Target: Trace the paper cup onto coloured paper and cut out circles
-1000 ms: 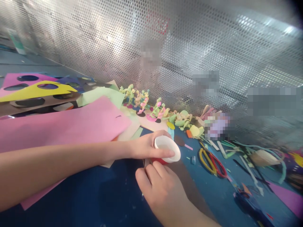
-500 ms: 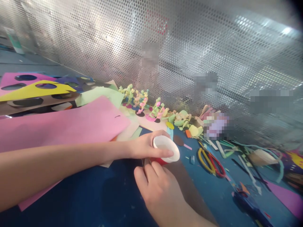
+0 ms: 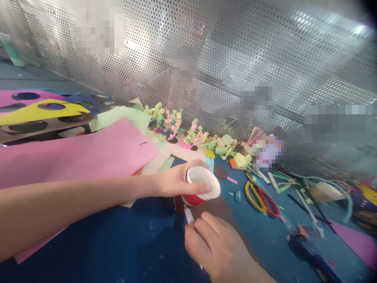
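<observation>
My left hand (image 3: 179,181) holds a red paper cup (image 3: 194,199) with a white inside, tilted toward me, the thumb over its rim. Beneath the cup lies a brown sheet of paper (image 3: 224,218) on the dark blue table. My right hand (image 3: 215,243), just below the cup, is closed round a white pen (image 3: 189,215). The pen's tip points up at the lower edge of the cup, close to the brown paper; whether it touches is hard to tell.
Pink paper (image 3: 79,157) and cut coloured sheets lie at the left. Yellow and red scissors (image 3: 265,200) and a dark blue tool (image 3: 312,255) are at the right. Paper scraps line a perforated metal screen (image 3: 218,70) behind.
My right hand has moved down and right, away from the cup, and the white pen in it now shows. More of the cup's red side is visible.
</observation>
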A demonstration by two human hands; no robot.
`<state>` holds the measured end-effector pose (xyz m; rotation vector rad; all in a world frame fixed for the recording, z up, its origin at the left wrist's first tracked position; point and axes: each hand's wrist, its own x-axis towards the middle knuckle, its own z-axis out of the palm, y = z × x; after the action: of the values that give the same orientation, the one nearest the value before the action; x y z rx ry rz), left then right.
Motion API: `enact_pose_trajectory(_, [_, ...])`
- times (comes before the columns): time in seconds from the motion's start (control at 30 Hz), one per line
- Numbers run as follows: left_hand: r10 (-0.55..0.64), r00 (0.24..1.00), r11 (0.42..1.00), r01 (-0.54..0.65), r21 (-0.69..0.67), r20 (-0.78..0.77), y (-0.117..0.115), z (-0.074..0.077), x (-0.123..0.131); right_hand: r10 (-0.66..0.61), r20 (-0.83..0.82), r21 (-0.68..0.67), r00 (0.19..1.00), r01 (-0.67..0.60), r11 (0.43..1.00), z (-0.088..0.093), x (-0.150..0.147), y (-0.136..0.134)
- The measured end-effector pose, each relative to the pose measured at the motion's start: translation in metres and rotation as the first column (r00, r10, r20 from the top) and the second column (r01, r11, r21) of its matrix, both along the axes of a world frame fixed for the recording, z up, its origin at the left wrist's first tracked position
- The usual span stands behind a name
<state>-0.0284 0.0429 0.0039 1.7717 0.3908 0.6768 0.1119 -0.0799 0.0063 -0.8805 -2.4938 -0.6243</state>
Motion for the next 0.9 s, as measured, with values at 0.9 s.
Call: enact_pose_trajectory(0.9, [0.037, 0.997, 0.999, -0.036, 0.009, -0.068, -0.002, 0.002, 0.000, -0.542, -0.517, -0.774, 0.663, -0.091, 0.626, -0.006, 0.071, 0.018])
